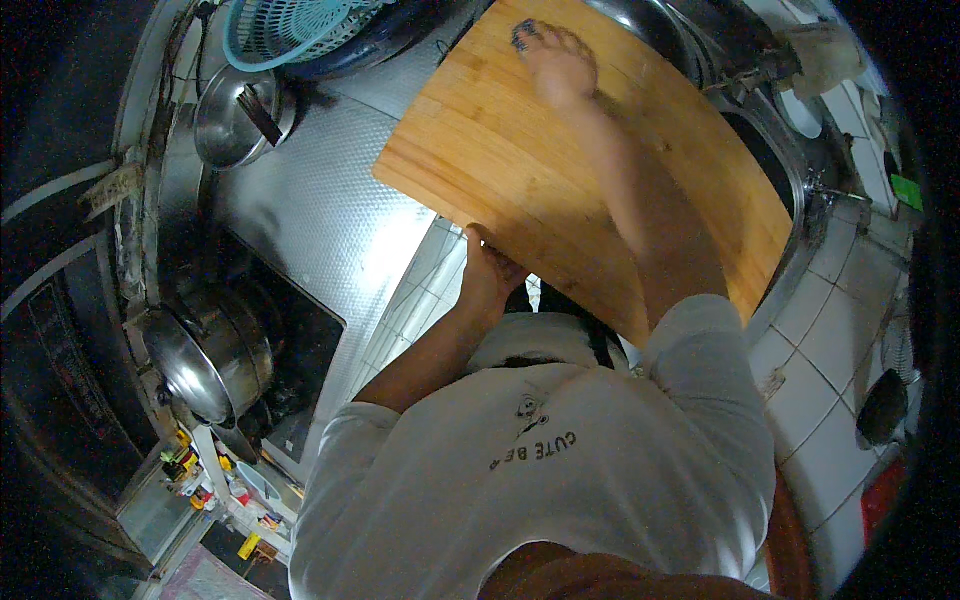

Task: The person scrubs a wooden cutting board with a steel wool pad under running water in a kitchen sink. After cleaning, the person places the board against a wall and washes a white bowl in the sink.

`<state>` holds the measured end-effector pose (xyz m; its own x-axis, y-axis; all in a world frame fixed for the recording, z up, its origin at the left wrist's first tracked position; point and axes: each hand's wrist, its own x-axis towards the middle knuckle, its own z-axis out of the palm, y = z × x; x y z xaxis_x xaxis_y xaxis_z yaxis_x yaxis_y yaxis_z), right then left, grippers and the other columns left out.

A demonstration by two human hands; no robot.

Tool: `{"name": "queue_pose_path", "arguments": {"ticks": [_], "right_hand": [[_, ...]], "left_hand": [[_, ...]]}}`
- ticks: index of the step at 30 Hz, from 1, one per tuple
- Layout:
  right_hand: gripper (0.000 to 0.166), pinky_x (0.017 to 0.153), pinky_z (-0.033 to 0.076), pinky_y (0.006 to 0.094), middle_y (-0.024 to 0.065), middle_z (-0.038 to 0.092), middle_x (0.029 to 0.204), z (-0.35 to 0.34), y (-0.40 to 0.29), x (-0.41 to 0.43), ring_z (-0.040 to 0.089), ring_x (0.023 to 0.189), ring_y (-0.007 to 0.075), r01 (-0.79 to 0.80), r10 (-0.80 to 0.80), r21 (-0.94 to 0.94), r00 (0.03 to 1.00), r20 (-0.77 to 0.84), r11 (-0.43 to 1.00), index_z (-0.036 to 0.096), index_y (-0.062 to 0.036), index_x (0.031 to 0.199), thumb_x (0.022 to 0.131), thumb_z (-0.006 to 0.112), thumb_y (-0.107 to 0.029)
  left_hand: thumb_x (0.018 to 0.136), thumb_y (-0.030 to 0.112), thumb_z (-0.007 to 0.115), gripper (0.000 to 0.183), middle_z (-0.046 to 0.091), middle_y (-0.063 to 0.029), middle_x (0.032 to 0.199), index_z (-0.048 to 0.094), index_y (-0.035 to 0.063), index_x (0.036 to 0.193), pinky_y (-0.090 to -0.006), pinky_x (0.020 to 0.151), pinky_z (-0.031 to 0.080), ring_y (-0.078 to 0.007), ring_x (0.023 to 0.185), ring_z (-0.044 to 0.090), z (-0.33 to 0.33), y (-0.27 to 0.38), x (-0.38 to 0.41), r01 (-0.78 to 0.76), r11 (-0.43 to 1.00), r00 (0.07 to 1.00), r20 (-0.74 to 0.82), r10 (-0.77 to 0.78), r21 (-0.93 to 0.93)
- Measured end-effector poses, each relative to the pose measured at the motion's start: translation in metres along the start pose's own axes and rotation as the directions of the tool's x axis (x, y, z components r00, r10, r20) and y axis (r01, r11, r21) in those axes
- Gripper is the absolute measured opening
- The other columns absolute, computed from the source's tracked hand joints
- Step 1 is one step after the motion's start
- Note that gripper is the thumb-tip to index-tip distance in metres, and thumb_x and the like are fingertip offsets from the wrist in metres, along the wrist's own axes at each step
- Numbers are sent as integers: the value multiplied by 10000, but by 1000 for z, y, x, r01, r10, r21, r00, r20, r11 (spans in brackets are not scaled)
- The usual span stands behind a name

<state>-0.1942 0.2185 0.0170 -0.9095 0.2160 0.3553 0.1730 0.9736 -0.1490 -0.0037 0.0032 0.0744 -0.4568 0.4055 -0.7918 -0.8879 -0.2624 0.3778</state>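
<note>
A large wooden cutting board (480, 150) lies tilted across the view, over the edge of the sink. Its near left edge rests in my left hand (487, 274), the thumb on top and the fingers partly hidden beneath. Near the board's far edge, my right hand (562, 67) presses down on its face. A small dark scouring pad (525, 34) shows under the fingertips of that hand; most of it is covered.
Left of the board is a textured metal countertop (322, 165) with a steel bowl (217, 127). A light-blue plastic colander (300, 37) sits at the back. Steel cookware (202, 367) stands on the dark stove (300, 360). The sink rim (799, 195) curves along the right.
</note>
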Motion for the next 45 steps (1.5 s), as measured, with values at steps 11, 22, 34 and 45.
{"name": "queue_pose_path", "arguments": {"ticks": [11, 22, 34, 45], "right_hand": [[289, 908, 391, 379, 27, 536, 1161, -49, -96, -64, 475, 1103, 206, 509, -548, 433, 835, -40, 744, 585, -153, 1045, 770, 514, -208], [334, 933, 368, 370, 9, 491, 1221, -73, -145, -62, 444, 1127, 223, 412, -452, 413, 892, -2, 812, 553, -163, 1101, 774, 480, -157], [357, 951, 344, 418, 46, 512, 1171, -159, 9, -205, 450, 1118, 270, 337, -412, 305, 883, 227, 891, 569, -146, 1066, 715, 566, -211], [304, 964, 335, 394, 53, 515, 1137, -98, -87, -171, 448, 1117, 224, 237, -192, 429, 971, -146, 872, 587, -132, 1006, 724, 553, -241]], "left_hand": [[845, 636, 202, 701, 435, -79, 1255, 346, 101, 1276, -422, 966, 331, -249, 1140, 427, -4, 1, -1, 23, 1000, 999, -41, -23, -9], [848, 624, 242, 680, 434, -85, 1252, 364, 98, 1260, -423, 961, 326, -263, 1140, 418, 1, 9, -2, 27, 994, 996, -76, -36, -107], [850, 619, 225, 688, 482, -114, 1166, 414, 66, 1213, -437, 931, 354, -290, 1075, 449, -7, 6, -2, 29, 981, 997, -59, -41, -192], [824, 615, 289, 724, 398, -126, 1278, 371, 42, 1259, -434, 997, 299, -287, 1167, 390, 8, 13, -4, 36, 967, 998, -34, -46, -252]]}}
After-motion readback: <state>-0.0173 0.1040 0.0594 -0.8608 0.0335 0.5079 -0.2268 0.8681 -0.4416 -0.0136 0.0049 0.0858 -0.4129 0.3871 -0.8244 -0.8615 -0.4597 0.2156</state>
